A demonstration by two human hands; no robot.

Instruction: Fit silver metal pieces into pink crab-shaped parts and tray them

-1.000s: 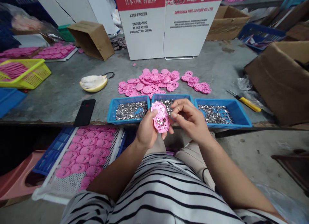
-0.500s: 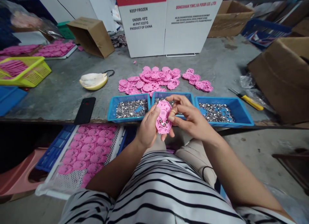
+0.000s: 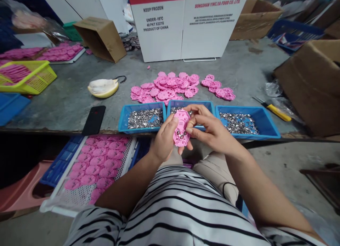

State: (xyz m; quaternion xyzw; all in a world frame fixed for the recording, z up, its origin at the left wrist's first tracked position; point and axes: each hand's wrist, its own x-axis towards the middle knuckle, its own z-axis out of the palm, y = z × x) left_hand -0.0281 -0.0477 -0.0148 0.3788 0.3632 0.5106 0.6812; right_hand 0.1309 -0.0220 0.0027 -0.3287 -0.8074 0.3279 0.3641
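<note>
From afar I see the right hand (image 3: 211, 129) has just reached the pink piece (image 3: 181, 124), which the left hand (image 3: 164, 141) holds before the near edge of the desk (image 3: 249, 76), so both work there (right fingers are narrow, on what I cannot tell).

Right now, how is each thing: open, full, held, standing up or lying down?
Left hand, closed on the pink piece
Pink piece, held, shiny bits on its lower half
Right hand, fingers bent at the pink piece's edge
Blue trays, open, holding loose metal bits
Small brown box, open, on its side
White carton, standing up
Yellow basket, open, holding pink pieces
Black phone, lying flat
Yellow-handled tool, lying down
</note>
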